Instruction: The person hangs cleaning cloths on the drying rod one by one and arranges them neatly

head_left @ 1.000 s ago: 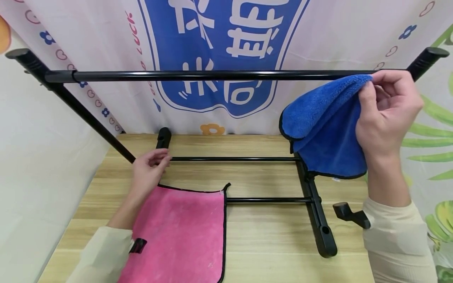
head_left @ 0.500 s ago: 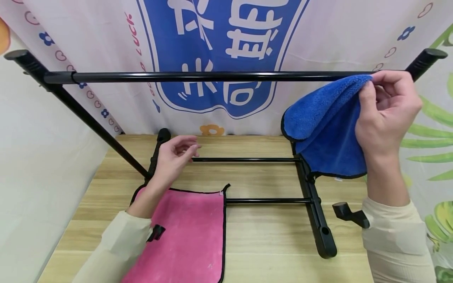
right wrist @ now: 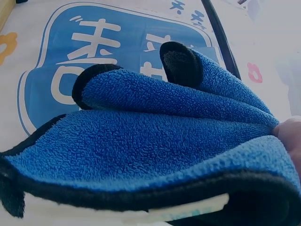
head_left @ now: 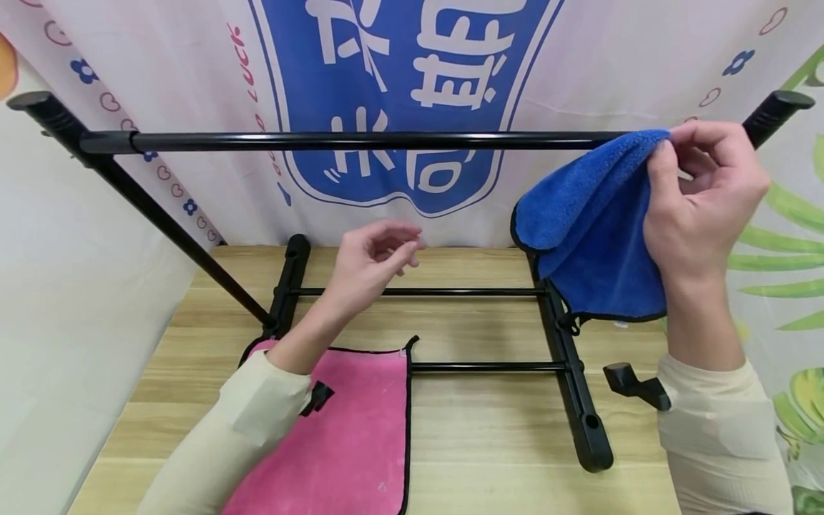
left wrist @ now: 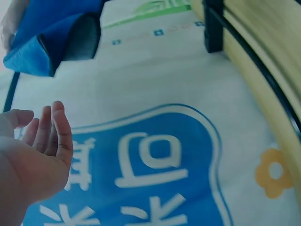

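Blue cloth (head_left: pixel 599 243) hangs bunched from R hand (head_left: pixel 711 182), nr R end of top bar (head_left: pixel 386 141); can't tell if they touch. Prob. light, soft, floppy, non-slip pile; best held by 2 corners at blk trim (right wrist: pixel 117 198). R thumb & fingers pinch its top. L hand (head_left: pixel 370 261) holds nothing, fingers loosely bent. Pink cloth (head_left: pixel 370 422) covers L part of front rod (head_left: pixel 489 367).
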### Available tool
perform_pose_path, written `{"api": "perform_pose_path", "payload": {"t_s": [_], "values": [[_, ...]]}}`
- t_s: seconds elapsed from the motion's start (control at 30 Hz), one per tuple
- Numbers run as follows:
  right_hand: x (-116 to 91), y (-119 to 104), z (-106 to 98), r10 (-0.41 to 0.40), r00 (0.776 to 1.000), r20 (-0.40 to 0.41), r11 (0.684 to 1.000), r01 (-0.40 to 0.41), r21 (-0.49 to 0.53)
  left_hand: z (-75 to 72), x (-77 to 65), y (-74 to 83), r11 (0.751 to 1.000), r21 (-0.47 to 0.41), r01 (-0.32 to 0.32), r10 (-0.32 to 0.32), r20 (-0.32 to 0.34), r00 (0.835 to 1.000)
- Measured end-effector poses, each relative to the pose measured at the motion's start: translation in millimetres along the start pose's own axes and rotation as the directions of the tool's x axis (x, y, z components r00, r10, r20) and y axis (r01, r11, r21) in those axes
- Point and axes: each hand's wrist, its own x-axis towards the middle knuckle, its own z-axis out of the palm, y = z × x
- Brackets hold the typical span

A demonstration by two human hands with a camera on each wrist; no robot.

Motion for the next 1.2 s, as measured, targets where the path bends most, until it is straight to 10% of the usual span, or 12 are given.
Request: {"api": "perform_pose_path", "payload": {"t_s": [0.43, 0.9, 1.2], "values": [[0.8, 1.3, 0.8, -0.018, 1.0, 0.016, 0.998, 0.019, -0.056, 52.6, 41.6, 38.4, 0.991, 0.131, -0.038, 0.018, 0.147, 0.989], [2.0, -2.7, 5.0, -0.008, 1.0, -0.017, 0.998, 0.009, 0.063, 76.5, 74.2, 42.3, 0.979, 0.006, 0.204, -0.2, 0.228, 0.953], [-1.1, 0.6, -0.8, 0.004, 1.0, 0.01, 0.997, -0.005, 0.083, 82.4, 78.1, 56.1, 0.99, 0.032, -0.141, 0.137, 0.099, 0.986]]}}
